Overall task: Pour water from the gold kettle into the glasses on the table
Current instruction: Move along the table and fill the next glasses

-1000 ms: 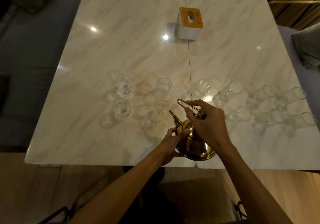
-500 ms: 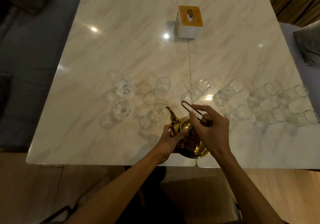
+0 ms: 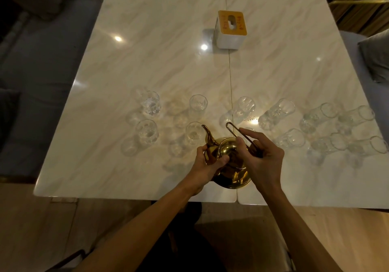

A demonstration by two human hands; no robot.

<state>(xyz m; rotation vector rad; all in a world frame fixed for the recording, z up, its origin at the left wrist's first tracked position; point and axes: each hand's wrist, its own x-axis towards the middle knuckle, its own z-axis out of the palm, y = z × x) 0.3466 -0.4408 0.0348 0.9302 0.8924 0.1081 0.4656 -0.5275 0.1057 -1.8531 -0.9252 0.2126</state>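
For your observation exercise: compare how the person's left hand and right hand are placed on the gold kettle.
The left hand grips the gold kettle low, on its body beside the spout; the right hand holds higher, around the wire handle. The left hand's thumb lies across the lid area; the right hand's fingers curl round the handle. Both grip the same kettle.

No legible text, brand, number or sign could be made out. Small reddish markings were seen on the orange top panel of the white square tissue box (image 3: 231, 29), set on either side of its oval slot at the far middle of the table, but they were too small and blurred to be read as letters or figures.
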